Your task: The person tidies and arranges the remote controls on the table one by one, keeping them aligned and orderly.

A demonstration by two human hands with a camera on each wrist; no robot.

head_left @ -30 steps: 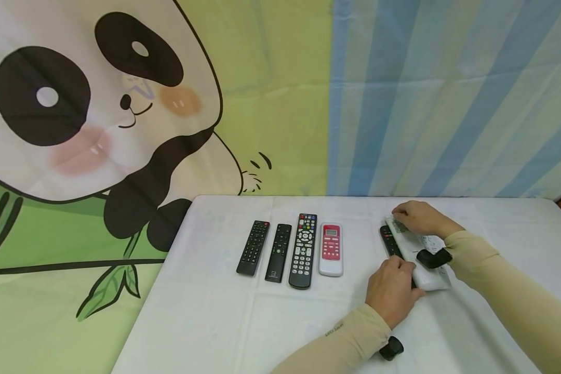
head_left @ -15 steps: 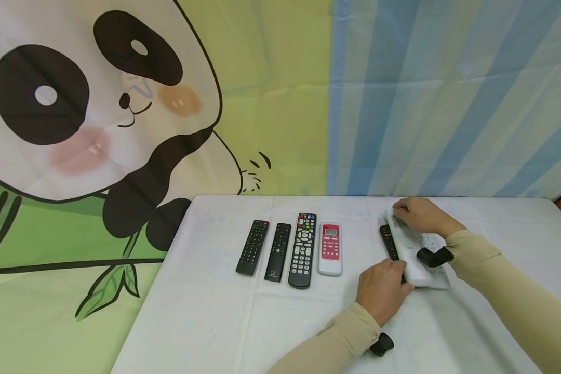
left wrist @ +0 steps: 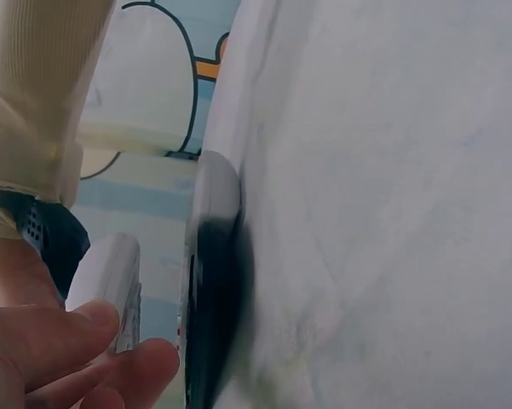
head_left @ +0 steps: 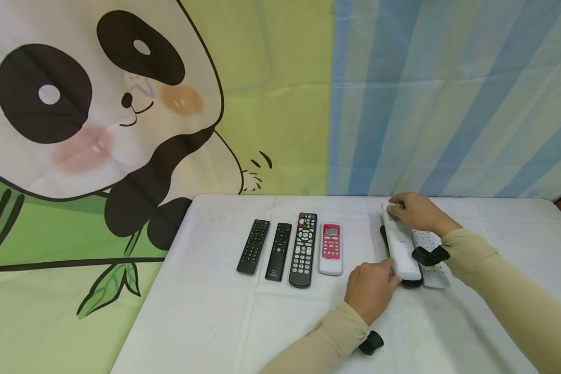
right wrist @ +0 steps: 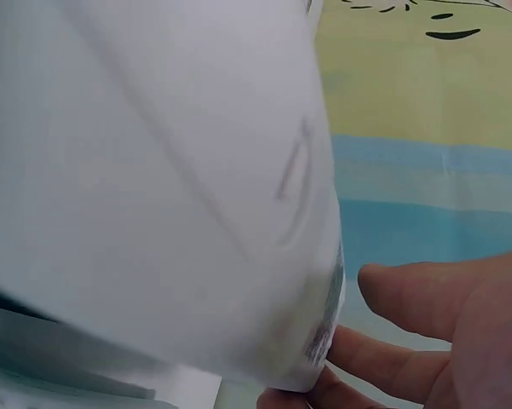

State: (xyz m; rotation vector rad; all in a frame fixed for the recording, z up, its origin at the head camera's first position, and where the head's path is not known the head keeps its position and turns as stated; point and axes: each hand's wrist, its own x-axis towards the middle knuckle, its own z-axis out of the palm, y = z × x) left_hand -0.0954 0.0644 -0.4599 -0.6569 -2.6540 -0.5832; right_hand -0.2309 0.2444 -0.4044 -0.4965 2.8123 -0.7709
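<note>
My left hand (head_left: 371, 291) pinches the near end of a white remote control (head_left: 400, 244), its thumb and a finger on either side of that end in the left wrist view. At the far end, my right hand (head_left: 421, 212) holds the same remote with curled fingers; its thumb (right wrist: 409, 294) stands apart from the surface in the right wrist view. The white remote is raised above the table, a blank side facing up. Beneath it lies a black remote (head_left: 412, 283), mostly hidden. A second white remote (head_left: 432, 265) with buttons lies to the right, partly under my right wrist.
Left of the hands, a row on the white-covered table (head_left: 205, 322) has a black remote (head_left: 253, 246), a slimmer black remote (head_left: 278, 253), a long black remote (head_left: 303, 250) and a white remote with a red face (head_left: 331, 249). A printed curtain (head_left: 280, 104) hangs behind.
The held white remote has shifted left and turned, uncovering more of the second white remote and covering more of the black one. My left hand has moved left; my right hand slightly up.
</note>
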